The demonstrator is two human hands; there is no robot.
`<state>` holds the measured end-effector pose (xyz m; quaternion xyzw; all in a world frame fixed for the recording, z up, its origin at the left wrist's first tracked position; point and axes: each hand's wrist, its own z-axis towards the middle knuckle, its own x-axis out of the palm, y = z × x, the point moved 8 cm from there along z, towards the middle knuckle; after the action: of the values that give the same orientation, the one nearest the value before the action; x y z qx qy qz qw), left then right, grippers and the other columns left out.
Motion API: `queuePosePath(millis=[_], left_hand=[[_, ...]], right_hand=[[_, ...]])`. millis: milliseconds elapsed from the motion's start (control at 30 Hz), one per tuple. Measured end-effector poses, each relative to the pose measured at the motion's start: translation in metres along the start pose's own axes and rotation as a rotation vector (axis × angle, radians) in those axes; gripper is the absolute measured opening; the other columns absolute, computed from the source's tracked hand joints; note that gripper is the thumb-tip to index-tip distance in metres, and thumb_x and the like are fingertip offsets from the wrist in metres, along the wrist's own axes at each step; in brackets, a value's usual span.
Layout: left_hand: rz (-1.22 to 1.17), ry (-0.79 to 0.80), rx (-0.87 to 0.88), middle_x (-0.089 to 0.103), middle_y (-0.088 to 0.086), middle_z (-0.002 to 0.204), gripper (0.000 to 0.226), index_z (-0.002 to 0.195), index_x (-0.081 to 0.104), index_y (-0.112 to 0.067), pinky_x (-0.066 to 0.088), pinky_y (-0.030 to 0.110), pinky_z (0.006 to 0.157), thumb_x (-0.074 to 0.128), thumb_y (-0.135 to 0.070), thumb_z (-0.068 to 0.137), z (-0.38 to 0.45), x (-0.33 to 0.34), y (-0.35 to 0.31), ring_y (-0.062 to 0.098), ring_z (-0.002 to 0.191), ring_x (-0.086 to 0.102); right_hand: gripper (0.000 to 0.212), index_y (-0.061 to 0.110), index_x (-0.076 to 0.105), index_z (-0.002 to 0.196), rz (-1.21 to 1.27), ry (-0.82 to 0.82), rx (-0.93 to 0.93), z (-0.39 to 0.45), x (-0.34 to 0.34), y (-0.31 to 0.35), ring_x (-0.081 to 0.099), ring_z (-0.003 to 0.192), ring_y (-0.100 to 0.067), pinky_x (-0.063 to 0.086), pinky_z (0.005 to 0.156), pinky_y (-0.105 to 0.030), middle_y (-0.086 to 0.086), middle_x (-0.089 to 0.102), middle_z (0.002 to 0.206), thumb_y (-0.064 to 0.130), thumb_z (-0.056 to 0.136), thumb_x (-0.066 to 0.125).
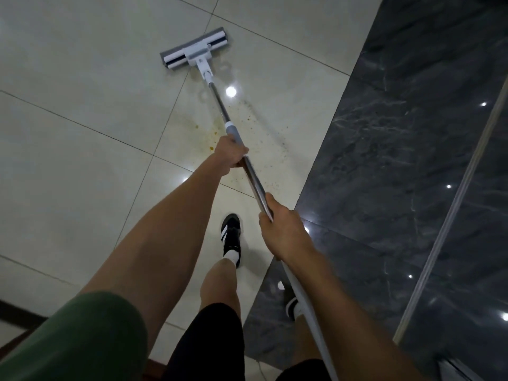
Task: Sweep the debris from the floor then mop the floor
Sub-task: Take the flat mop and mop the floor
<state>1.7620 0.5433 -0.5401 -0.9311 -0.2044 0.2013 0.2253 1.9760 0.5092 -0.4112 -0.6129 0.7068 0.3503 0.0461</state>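
A flat mop with a white and grey head [194, 48] rests on the pale tiled floor [82, 133], far ahead of me. Its shiny metal pole [220, 105] runs back toward me. My left hand [230, 155] grips the pole at its grey collar, arm stretched out. My right hand [280, 232] holds the pole lower down, nearer my body. Yellow-brown specks and a smeared stain [217, 130] lie on the tile around the pole, between the mop head and my left hand.
A dark marble strip [398, 174] runs along the right side, with a pale metal trim line [456, 199]. My left foot in a black shoe [231, 237] stands on the pale tile; my right shoe [292, 306] is on the dark strip. Ceiling lights glare on the floor.
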Motion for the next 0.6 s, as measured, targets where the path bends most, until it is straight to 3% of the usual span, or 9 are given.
queuePosePath(millis=[167,300,400,533,600], left_hand=[[-0.026,0.044,-0.002,0.061,0.019,0.115,0.042,0.131,0.053,0.002,0.062,0.037,0.073,0.063,0.0,0.09,-0.047,0.048,0.045,0.028,0.09,0.066],[-0.22,-0.002,-0.087,0.062,0.024,0.113,0.014,0.107,0.057,0.0,0.062,0.034,0.058,0.061,-0.001,0.094,-0.108,0.119,0.094,0.026,0.08,0.067],[-0.176,-0.032,-0.085,0.063,0.026,0.113,0.02,0.101,0.056,0.0,0.061,0.047,0.075,0.071,0.0,0.087,-0.151,0.186,0.125,0.037,0.095,0.068],[-0.128,-0.047,-0.13,0.064,0.02,0.109,0.032,0.118,0.057,0.002,0.061,0.048,0.077,0.068,-0.002,0.088,-0.206,0.248,0.163,0.033,0.091,0.069],[-0.127,-0.065,-0.119,0.063,0.02,0.106,0.029,0.115,0.057,0.003,0.06,0.049,0.079,0.067,-0.001,0.089,-0.222,0.258,0.171,0.034,0.092,0.069]], right_hand=[[0.053,0.033,0.02,0.154,-0.091,0.051,-0.052,-0.038,0.003,-0.066,0.062,0.088,-0.025,0.054,0.073,-0.035,-0.012,0.064,0.107,0.034,0.104,0.037],[0.052,0.033,0.02,0.154,-0.107,0.068,-0.095,-0.077,-0.013,-0.158,0.064,0.094,-0.025,0.053,0.081,-0.037,-0.011,0.067,0.109,0.034,0.105,0.038],[0.051,0.034,0.023,0.154,-0.137,0.084,-0.077,-0.11,-0.038,-0.237,0.066,0.098,-0.022,0.053,0.084,-0.035,-0.008,0.067,0.111,0.035,0.105,0.038],[0.05,0.039,0.025,0.152,-0.115,0.145,-0.038,-0.157,-0.055,-0.308,0.064,0.092,-0.023,0.054,0.088,-0.037,-0.011,0.065,0.11,0.036,0.104,0.037],[0.046,0.04,0.031,0.148,-0.037,0.158,-0.05,-0.176,-0.058,-0.318,0.065,0.091,-0.025,0.055,0.088,-0.041,-0.012,0.065,0.106,0.036,0.103,0.038]])
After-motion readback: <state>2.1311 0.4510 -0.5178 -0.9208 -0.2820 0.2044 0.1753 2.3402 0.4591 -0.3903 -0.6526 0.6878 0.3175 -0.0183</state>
